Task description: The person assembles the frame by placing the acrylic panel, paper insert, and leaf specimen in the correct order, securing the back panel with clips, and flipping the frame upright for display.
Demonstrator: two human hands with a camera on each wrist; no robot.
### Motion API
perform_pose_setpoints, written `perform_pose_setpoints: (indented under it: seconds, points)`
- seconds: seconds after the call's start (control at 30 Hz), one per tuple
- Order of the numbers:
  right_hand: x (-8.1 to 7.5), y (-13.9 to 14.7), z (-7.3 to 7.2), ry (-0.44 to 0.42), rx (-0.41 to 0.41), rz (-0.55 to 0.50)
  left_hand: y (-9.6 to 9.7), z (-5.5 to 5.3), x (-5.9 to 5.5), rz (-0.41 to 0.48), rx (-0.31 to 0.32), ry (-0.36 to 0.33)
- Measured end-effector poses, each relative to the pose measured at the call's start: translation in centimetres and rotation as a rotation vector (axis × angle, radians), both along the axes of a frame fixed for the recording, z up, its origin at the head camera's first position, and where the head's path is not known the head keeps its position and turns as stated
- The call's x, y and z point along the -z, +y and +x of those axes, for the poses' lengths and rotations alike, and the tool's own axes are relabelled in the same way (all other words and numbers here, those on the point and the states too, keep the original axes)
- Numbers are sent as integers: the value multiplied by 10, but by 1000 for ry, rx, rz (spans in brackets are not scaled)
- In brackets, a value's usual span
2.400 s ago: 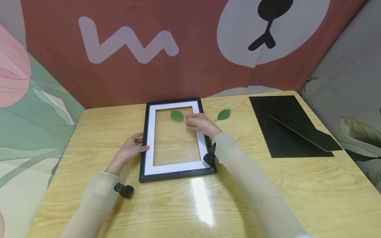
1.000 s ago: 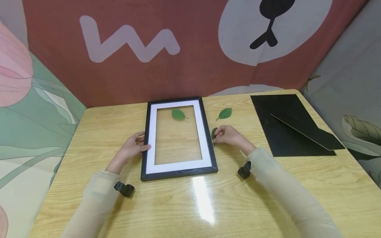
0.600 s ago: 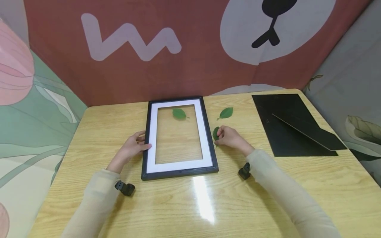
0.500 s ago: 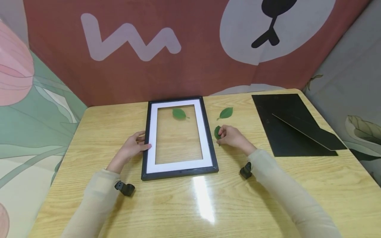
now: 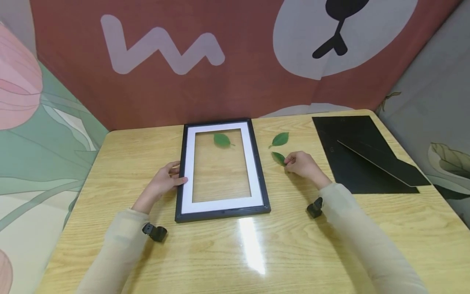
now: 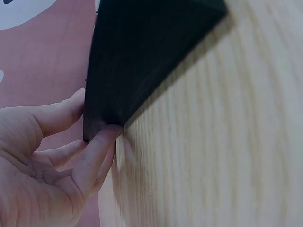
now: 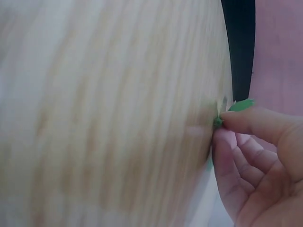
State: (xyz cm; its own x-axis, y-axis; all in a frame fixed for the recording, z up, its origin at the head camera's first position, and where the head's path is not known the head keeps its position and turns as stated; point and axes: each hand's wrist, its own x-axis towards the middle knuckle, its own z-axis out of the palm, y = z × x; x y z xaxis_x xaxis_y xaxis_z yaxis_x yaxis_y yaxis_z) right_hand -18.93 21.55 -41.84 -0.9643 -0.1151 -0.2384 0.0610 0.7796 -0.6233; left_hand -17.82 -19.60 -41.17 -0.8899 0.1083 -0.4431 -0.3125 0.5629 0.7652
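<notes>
A black picture frame [image 5: 222, 216] with a white mat [image 5: 188, 171] lies flat on the table. My left hand [image 5: 164, 179] holds its left side, thumb over the top edge and fingers against the outer side, as the left wrist view also shows. Within the mat's opening, near the top, lies a green leaf [image 5: 222, 140]. To the right of the frame, my right hand [image 5: 302, 165] pinches a second leaf [image 5: 278, 157] between thumb and fingertips, low over the wood. Just beyond it lies a third leaf [image 5: 280, 139].
At the right, a black backing board [image 5: 352, 175] lies on the table [image 5: 205, 257], its stand flap [image 5: 382, 161] angled up. A red printed cloth [image 5: 165, 98] rises behind the table's back edge.
The right hand has come from over the frame's opening, taken hold of a leaf beside the frame and moved right with it, turning it. The left hand stays on the frame.
</notes>
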Motion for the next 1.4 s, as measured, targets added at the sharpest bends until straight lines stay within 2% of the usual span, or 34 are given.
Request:
perform_pose_setpoints:
  seconds: [0.13, 0.33, 0.43, 0.63, 0.83, 1.03, 1.4]
  points:
    - [2, 6, -1, 9, 28, -12, 0, 0, 0, -3, 2, 1]
    - [0, 11, -4, -34, 92, -104, 1, 1, 0, -1, -2, 1]
    - [-4, 12, -6, -31, 125, -178, 1, 1, 0, 5, -3, -1]
    - [-17, 9, -10, -58, 180, -417, 1, -1, 0, 2, -1, -1]
    - [-28, -10, -17, -92, 182, -513, 1, -2, -1, 1, 5, 3]
    - [-31, -35, -23, -105, 181, -647, -1, -2, 0, 1, 15, 6]
    - [-29, -75, -26, -177, 155, -699, -6, 0, 2, -25, 60, 24]
